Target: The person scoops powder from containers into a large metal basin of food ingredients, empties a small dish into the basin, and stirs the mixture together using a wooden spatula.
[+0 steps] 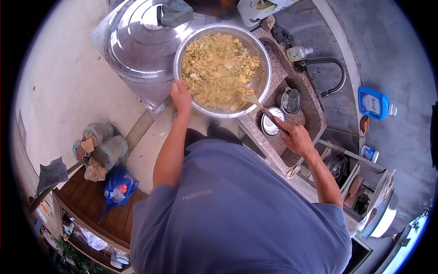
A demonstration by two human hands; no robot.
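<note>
A wide metal basin (179, 68) holds a heap of crumbly yellow food (219, 68) with green flecks. My left hand (181, 97) grips the basin's rim at its near left side. In my right hand (296, 136) is the handle of a spatula (262, 108), its fingers closed round it. The spatula's far end reaches over the near right rim into the food, which partly hides its blade. Below the right hand, a bowl or lid with a white, ribbed face (273, 121) and a small metal pot (290, 100) stand in the stone sink.
A large lidded steel pot (137, 50) stands left of the basin. The stone sink (315, 107) with a curved faucet (342, 75) lies to the right. A soap bottle (299, 53) and a blue jug (373, 103) are beyond it. A wooden cabinet (86, 194) is at lower left.
</note>
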